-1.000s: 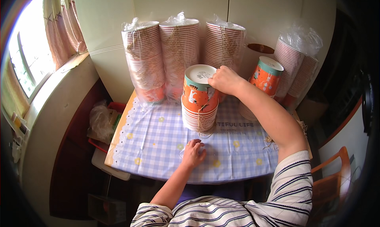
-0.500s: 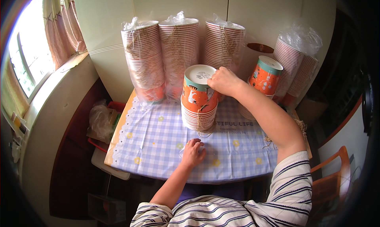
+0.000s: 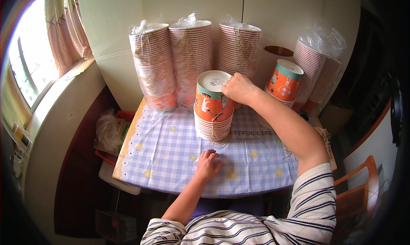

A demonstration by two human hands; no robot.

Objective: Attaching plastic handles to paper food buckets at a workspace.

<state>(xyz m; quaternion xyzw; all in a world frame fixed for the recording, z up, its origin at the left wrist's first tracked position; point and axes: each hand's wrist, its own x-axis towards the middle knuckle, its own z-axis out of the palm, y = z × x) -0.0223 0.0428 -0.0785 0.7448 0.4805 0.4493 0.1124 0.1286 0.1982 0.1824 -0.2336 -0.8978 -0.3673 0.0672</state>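
In front of me an upside-down stack of paper cups (image 3: 208, 103), orange with a green band and white base, stands on the table. Brown twine (image 3: 220, 132) hangs at its front right side. My right hand (image 3: 239, 89) is at the top right edge of this stack, fingers closed and pinching the rim of the uppermost cup; the fingertips are partly hidden. Just nearer to me, my left hand (image 3: 208, 165) lies on the tablecloth (image 3: 171, 172), holding nothing, its fingers loosely bent and apart.
Tall plastic-bagged cup stacks (image 3: 153, 65) line the table's back. A second upside-down cup stack (image 3: 284, 83) stands beyond my right forearm, near more bagged cups (image 3: 308, 70). Loose twine (image 3: 322, 138) lies at the right edge. A wooden chair (image 3: 356, 189) stands right, a red bin (image 3: 106, 156) left.
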